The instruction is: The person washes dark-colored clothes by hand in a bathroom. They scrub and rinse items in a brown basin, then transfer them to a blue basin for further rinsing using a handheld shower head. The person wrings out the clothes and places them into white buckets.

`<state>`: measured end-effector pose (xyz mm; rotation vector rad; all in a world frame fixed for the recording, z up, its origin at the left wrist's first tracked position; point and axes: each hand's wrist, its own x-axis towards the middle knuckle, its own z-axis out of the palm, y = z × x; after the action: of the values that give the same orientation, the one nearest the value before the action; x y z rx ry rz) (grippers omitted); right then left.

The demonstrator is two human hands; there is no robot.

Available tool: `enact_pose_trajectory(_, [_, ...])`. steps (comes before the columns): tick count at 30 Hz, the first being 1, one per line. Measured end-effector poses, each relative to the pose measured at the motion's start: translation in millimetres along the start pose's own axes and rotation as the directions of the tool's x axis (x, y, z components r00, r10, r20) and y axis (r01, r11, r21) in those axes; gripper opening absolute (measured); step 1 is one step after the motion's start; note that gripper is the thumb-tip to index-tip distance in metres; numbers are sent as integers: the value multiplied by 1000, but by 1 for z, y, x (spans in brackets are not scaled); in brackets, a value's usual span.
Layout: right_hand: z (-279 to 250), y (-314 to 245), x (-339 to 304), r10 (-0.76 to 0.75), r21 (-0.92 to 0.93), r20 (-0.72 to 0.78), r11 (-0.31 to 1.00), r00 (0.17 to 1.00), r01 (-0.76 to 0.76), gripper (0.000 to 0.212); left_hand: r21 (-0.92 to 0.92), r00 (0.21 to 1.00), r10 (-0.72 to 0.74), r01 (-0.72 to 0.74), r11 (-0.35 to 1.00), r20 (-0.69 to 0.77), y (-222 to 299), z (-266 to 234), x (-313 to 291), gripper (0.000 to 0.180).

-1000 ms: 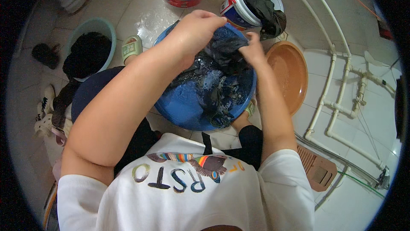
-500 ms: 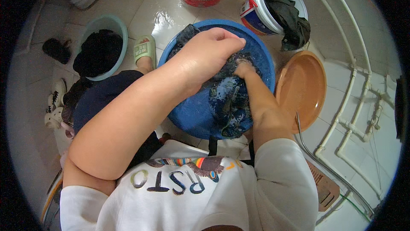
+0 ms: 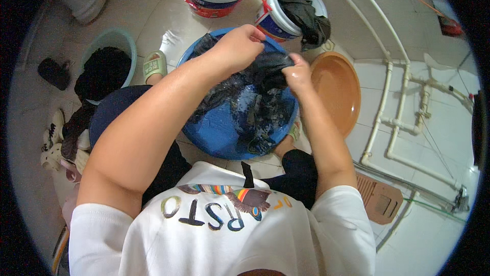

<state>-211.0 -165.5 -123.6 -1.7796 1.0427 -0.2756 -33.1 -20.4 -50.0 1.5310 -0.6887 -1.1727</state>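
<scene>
A blue basin [image 3: 209,135] with water stands on the floor in front of me, holding wet dark clothes. My right hand [image 3: 297,74] is closed on a bunched black garment [image 3: 270,67], gripping its right end above the basin. The rest of that cloth hangs down into the water. Over the basin's far side is my left hand [image 3: 244,46], its fingertips pinched together just above the garment. What they hold, if anything, is hidden by the hand itself. More dark cloth [image 3: 206,44] lies against the basin's far left rim.
Beyond the basin are a bucket [image 3: 219,8] of black clothes and a tilted bucket [image 3: 278,21] with dark cloth spilling out. An orange-brown basin [image 3: 334,92] leans at right, near white pipes [image 3: 385,97] and a brown washboard [image 3: 377,199]. A pale basin [image 3: 130,54] of black clothes stands left.
My right hand has risen from the water, lifting part of the black garment to the far right rim. My left hand stays pinched over the basin. The view has shifted to the right.
</scene>
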Motion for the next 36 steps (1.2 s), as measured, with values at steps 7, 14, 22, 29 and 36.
enact_pose_trajectory(7, [-90, -226, -101, -735, 618, -79, 494, 673, 612, 28, 649, 901, 434, -315, 693, -26, -12, 2, -15, 72])
enact_pose_trajectory(14, [-148, -302, -141, -757, 737, -113, 371, 644, 565, 31, 494, 721, 654, -493, 716, -228, -13, 1, 16, 81])
enact_pose_trajectory(22, [-118, -216, -111, -514, 261, -358, 747, 779, 612, 35, 349, 980, 99, -155, 924, 175, -17, 4, -25, 32])
enact_pose_trajectory(29, [-68, -13, -83, -8, -447, 28, 894, 1000, 20, 53, 297, 981, 50, -105, 949, 187, 18, 5, -21, 26])
enact_pose_trajectory(36, [6, -67, -96, -472, -230, 213, 827, 856, 513, 100, 707, 919, 154, -379, 597, 363, 16, 28, -47, 36])
